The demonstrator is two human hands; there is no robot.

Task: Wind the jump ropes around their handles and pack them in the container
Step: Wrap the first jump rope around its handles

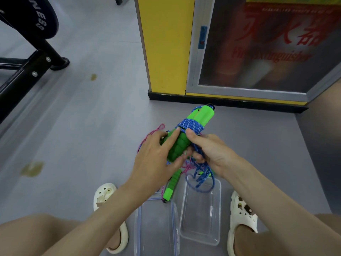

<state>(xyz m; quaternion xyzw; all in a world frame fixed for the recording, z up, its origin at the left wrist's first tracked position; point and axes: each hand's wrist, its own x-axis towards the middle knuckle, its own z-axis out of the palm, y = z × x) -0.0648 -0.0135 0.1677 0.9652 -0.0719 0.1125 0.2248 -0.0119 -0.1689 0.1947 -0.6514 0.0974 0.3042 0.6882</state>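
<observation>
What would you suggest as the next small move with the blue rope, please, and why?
Probably carry the loose blue rope once more round the green handles. Only a few coils sit near their far end, the left hand holds them, and the slack hangs from the right hand over the container, seemingly too long to pack.

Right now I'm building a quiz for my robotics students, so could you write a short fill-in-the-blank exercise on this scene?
1. The rope wound around the held green handles is ____.
2. The other rope, trailing on the floor, is ____.
3. The lid lies to the ____ of the clear container.
Missing words: blue; pink; left.
</observation>
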